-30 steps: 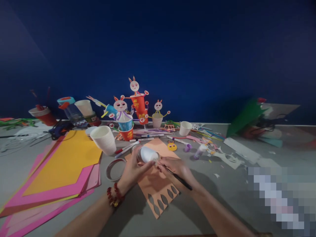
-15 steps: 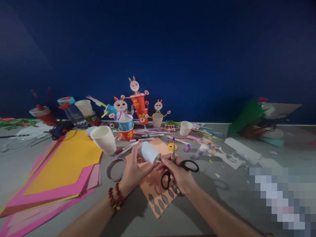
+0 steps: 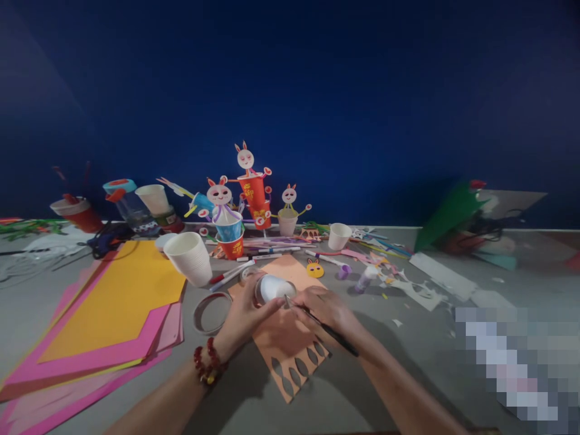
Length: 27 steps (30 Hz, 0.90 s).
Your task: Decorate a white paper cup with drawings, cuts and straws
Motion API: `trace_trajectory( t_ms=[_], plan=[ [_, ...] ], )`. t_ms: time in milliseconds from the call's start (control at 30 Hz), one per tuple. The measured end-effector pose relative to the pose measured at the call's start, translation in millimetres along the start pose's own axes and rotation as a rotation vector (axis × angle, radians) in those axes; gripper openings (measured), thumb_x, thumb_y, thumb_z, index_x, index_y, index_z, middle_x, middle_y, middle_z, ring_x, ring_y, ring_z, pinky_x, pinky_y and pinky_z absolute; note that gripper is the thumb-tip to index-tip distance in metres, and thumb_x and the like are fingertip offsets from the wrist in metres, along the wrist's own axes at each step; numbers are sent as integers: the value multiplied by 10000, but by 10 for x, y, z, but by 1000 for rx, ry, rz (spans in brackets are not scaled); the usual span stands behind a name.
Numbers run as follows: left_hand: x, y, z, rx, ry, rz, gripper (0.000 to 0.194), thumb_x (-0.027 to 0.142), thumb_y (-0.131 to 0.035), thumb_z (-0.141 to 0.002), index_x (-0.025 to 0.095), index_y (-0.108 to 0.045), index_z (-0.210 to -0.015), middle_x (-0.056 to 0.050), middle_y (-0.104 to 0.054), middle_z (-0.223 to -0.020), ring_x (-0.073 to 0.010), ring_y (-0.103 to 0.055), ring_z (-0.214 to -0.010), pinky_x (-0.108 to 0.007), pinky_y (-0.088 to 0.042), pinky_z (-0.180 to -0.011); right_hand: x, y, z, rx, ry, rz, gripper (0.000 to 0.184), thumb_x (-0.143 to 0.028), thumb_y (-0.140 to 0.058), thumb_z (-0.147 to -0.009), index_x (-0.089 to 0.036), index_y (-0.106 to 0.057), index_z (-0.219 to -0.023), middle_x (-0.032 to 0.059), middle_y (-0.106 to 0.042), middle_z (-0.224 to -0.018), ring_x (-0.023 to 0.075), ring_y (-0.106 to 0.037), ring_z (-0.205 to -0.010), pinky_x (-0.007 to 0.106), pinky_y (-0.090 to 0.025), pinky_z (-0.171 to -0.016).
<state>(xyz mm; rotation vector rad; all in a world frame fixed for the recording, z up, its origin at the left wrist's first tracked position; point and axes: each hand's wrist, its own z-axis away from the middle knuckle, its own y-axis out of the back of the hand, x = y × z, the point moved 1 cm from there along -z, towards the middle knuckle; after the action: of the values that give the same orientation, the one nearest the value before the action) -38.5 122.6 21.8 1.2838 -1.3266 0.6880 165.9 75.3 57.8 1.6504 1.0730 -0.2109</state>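
Note:
Tipped on its side, a white paper cup (image 3: 273, 289) is gripped by my left hand (image 3: 244, 308), its base turned toward my right. Black-handled scissors (image 3: 333, 333) are in my right hand (image 3: 327, 311), and their metal tip meets the base of the cup. Whether the tip has gone through I cannot tell. Below both hands lies an orange sheet of paper (image 3: 294, 338) with several leaf-shaped holes along its near edge. A yellow rabbit face (image 3: 315, 268) rests at the sheet's far right corner. Beside my left wrist is a roll of tape (image 3: 198, 314).
Coloured paper sheets (image 3: 104, 314) are piled at the left. A white cup stack (image 3: 189, 260) stands behind the tape. Rabbit figures on cups (image 3: 251, 187) line the back, with markers (image 3: 231, 275) before them. Paper scraps (image 3: 419, 293) and a glue bottle (image 3: 366, 279) lie right.
The scissors have turned in my right hand, from tip upward with handles spread to tip against the cup's base. My left hand still holds the cup, now lower and more level.

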Motion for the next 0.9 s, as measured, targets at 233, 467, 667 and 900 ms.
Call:
trace_trajectory(
  t_ms=[233, 467, 667, 900],
  plan=[
    [111, -47, 48, 24, -189, 47, 715, 317, -774, -758, 278, -386, -1356, -109, -480, -1347, -273, -586, -1149, -354, -568, -860, 12, -186, 75, 118, -292, -603, 187, -388, -556, -941, -214, -605, -891, 3, -695, -749, 134, -624, -605, 234, -472, -576],
    [101, -107, 105, 97, -270, 96, 745, 372, -783, -748, 267, -365, -1356, -134, -438, -1369, -308, -532, -1225, -418, -519, -957, -2, -233, 57, 165, -337, -740, 180, -379, -597, -914, -204, -610, -872, 8, -702, -734, 135, -643, -614, 239, -496, -590],
    [170, 46, 43, -43, -226, -2, 721, 350, -727, -812, 289, -362, -1430, -134, -385, -1507, -337, -441, -1343, -452, -427, -1062, -33, -86, 66, 68, -244, -478, 79, -276, -565, -929, -219, -613, -955, 2, -714, -802, 149, -674, -708, 249, -499, -655],
    [131, -126, 94, 19, -184, 90, 597, 331, -717, -823, 273, -426, -1341, -121, -451, -1380, -302, -531, -1234, -422, -488, -988, -39, -139, 68, 184, -277, -605, 204, -297, -568, -930, -235, -499, -1112, -13, -696, -769, 150, -663, -676, 242, -503, -611]
  ],
)
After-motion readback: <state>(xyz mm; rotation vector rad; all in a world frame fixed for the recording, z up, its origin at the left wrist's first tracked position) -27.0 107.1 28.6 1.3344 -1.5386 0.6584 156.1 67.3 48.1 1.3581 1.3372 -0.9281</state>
